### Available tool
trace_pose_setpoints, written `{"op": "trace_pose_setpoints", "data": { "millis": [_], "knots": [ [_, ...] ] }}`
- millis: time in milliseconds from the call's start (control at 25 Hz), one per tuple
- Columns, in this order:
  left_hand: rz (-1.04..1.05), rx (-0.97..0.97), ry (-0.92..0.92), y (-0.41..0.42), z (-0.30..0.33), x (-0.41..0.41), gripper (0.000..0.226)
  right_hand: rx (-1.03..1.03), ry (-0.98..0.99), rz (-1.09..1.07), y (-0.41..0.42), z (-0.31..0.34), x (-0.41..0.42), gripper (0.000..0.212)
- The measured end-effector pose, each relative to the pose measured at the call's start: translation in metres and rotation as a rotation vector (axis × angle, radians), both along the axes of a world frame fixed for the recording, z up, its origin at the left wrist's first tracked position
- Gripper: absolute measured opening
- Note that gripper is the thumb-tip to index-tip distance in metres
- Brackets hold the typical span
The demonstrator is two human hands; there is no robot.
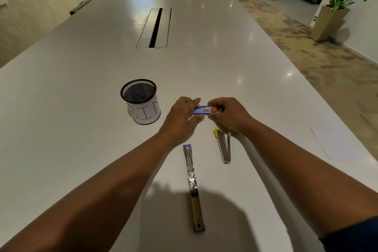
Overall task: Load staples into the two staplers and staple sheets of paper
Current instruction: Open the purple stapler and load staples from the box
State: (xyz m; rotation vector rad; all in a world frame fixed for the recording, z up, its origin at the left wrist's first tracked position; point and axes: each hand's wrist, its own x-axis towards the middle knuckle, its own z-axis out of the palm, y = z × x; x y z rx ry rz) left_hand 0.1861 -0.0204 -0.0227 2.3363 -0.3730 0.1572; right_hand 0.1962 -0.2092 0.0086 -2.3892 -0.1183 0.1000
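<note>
A small blue and white staple box point(202, 110) is held above the table between both hands. My left hand point(181, 117) pinches its left end and my right hand point(230, 114) grips its right end. Below them a blue-tipped stapler point(193, 186) lies folded fully open and flat, running toward me. To its right a smaller yellow-tipped stapler point(224, 146) lies partly open, its far end under my right hand. White sheets of paper point(335, 143) lie at the right edge of the table.
A black mesh cup point(141, 101) with a white label reading "BIN" stands left of my hands. A long cable slot point(156, 27) is set in the white table point(81, 88) farther back. Potted plants stand along the carpeted floor on the right.
</note>
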Motion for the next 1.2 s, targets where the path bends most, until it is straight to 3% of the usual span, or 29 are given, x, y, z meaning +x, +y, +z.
{"op": "trace_pose_setpoints", "data": {
  "millis": [280,520,800,1000,1120,1200],
  "knots": [
    [-0.002,0.057,-0.044,-0.003,-0.001,0.002,0.036,-0.027,0.019,0.063,0.000,-0.003,0.008,0.039],
    [0.005,0.072,-0.080,-0.002,-0.002,0.000,0.027,-0.002,0.051,0.099,-0.001,-0.003,0.010,0.027],
    [0.078,0.054,-0.062,-0.004,-0.003,-0.001,0.028,0.033,0.042,0.047,-0.004,-0.001,0.006,0.020],
    [0.089,0.060,-0.062,-0.004,-0.002,-0.002,0.028,0.051,0.009,0.066,-0.006,0.000,0.001,0.029],
    [0.091,0.065,-0.061,-0.004,-0.003,-0.002,0.028,0.086,-0.026,0.044,-0.005,-0.001,0.000,0.013],
    [0.093,0.065,-0.062,-0.005,-0.003,-0.002,0.029,0.096,-0.042,0.013,-0.005,-0.001,0.000,0.015]
  ]
}}
